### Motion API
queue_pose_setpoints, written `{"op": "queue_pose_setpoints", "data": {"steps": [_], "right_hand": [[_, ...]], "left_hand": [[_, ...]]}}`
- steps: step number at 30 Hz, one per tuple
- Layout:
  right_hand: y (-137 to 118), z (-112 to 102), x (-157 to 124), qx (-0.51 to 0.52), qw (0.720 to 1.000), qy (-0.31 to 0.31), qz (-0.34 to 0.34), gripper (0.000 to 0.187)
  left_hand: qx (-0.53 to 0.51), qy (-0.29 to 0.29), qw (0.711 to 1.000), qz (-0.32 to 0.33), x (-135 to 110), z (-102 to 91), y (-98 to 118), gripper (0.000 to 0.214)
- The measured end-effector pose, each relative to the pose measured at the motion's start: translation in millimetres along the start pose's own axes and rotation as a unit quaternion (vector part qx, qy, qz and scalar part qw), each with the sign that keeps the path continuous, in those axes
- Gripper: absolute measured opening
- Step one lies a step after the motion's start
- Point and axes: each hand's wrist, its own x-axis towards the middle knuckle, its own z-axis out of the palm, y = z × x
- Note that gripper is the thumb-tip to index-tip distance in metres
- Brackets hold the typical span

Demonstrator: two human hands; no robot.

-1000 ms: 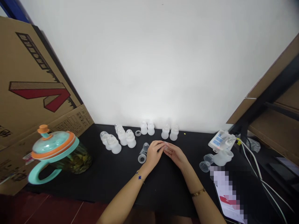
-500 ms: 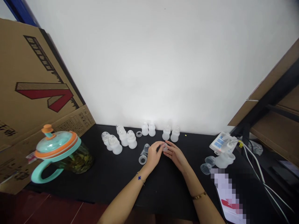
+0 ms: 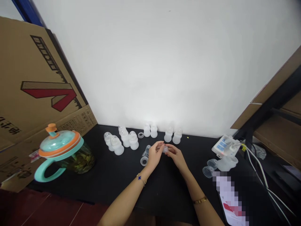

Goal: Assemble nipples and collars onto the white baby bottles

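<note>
The left hand (image 3: 154,156) and right hand (image 3: 176,157) together pinch a small clear cap (image 3: 165,148) above the black mat (image 3: 113,179); a white wall (image 3: 152,62) stands far behind.

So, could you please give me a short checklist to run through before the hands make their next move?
1. Grip: the small clear part is pinched between fingertips of the left hand and the right hand: ok.
2. Orientation of that part: cannot tell, too small.
3. Nearby piece: a clear ring lies on the black mat beside the left hand: ok.
4. Room ahead: the white bottles at the back sit apart from both hands: ok.
5. Room at the side: the lidded jug sits far left, away from both arms: ok.
</note>
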Motion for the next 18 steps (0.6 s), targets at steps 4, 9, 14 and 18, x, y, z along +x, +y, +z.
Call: {"op": "queue_pose_setpoints", "data": {"steps": [4,9,14,18], "right_hand": [[2.5,0.2,1.2,-0.017,1.000,0.021,-0.010,0.033],[2.8,-1.9,1.8,-0.044,0.998,0.052,-0.001,0.039],[3.0,-5.1,3.5,-0.033,0.996,0.082,0.007,0.043],[1.7,-3.4,3.3,-0.035,0.996,0.078,0.003,0.041]], "left_hand": [[-0.030,0.002,0.999,-0.020,-0.4,0.4,-2.3,0.034],[-0.076,-0.023,0.996,-0.038,-2.9,1.2,0.4,0.045],[-0.054,-0.044,0.997,-0.034,-3.6,2.9,0.9,0.051],[-0.017,-0.050,0.999,-0.008,-3.4,2.6,1.3,0.042]]}}
